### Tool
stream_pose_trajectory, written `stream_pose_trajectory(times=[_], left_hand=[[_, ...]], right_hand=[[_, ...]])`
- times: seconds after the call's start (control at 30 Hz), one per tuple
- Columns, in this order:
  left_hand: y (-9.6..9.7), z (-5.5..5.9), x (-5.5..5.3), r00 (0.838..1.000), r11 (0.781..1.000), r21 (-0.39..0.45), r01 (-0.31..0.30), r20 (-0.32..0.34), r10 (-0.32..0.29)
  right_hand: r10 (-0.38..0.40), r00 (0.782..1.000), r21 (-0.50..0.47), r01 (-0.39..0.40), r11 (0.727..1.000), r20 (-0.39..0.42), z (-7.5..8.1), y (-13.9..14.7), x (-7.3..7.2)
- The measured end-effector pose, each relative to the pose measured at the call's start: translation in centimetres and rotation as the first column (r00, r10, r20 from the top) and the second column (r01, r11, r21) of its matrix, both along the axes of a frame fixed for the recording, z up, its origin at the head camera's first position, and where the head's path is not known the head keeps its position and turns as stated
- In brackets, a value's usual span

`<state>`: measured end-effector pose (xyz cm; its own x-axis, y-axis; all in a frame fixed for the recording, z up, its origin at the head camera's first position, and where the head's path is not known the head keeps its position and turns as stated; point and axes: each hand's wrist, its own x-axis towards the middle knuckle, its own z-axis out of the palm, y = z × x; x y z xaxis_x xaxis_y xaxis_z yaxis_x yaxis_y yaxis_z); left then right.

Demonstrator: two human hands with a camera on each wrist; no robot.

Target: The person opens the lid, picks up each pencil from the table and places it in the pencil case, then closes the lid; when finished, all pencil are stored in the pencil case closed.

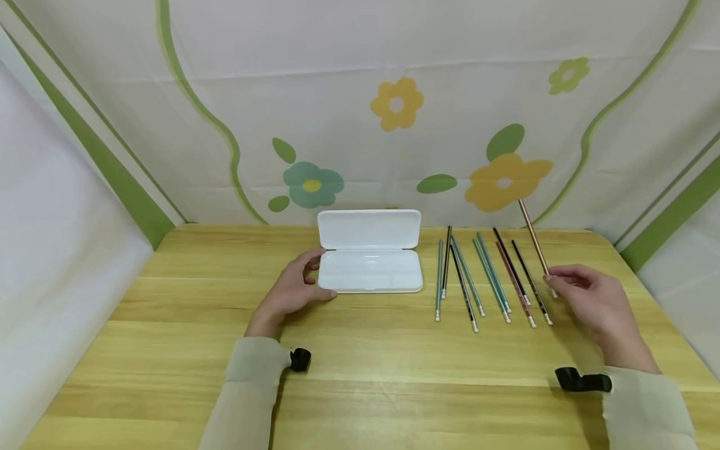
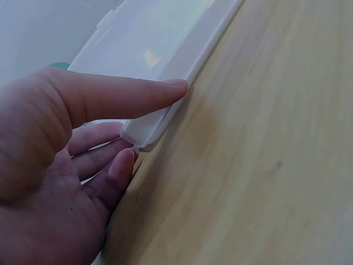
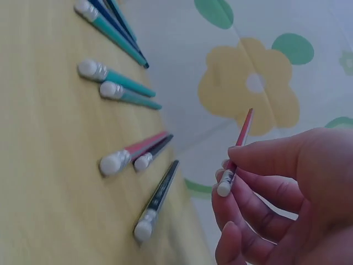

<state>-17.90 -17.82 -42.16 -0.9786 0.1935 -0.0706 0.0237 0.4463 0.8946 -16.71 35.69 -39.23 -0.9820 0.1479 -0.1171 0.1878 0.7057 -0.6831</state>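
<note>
A white plastic pencil case (image 1: pixel 368 262) lies with its lid (image 1: pixel 369 229) raised at the back. My left hand (image 1: pixel 289 287) holds the case at its left end. In the left wrist view the thumb (image 2: pixel 127 96) lies across the front edge, and the other fingers curl at the end corner. Between thumb and fingers my right hand (image 1: pixel 596 300) pinches a reddish pencil (image 1: pixel 533 234) close to its white eraser end. The pencil slants up and away, its far tip toward the back curtain. Just left of that hand lies a black pencil (image 1: pixel 531 281).
Several more pencils lie on the wooden table (image 1: pixel 382 387) right of the case, eraser ends toward me: teal pencils (image 1: pixel 492 278), black ones and another reddish pencil (image 1: pixel 515 284). A flowered curtain (image 1: pixel 349 125) rises along the table's back edge.
</note>
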Motion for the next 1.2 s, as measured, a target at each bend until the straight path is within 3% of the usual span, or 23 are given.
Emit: stream_pose_trajectory(times=[0.4,0.6,1.2], left_hand=[[0.1,0.0,0.1,0.999,1.000,0.005,-0.024,0.037,0.024],[0.2,-0.3,0.1,0.999,1.000,-0.002,-0.029,0.045,0.030],[0.2,0.0,0.3,1.000,1.000,0.001,-0.022,0.012,0.022]], right_hand=[[0.048,0.993,-0.124,-0.062,0.990,-0.111,1.3,-3.5,0.0],[0.108,0.983,-0.098,-0.123,0.988,-0.147,1.2,-5.8,-0.6],[0.243,0.963,-0.058,-0.250,0.966,-0.114,1.5,-10.4,-1.4]])
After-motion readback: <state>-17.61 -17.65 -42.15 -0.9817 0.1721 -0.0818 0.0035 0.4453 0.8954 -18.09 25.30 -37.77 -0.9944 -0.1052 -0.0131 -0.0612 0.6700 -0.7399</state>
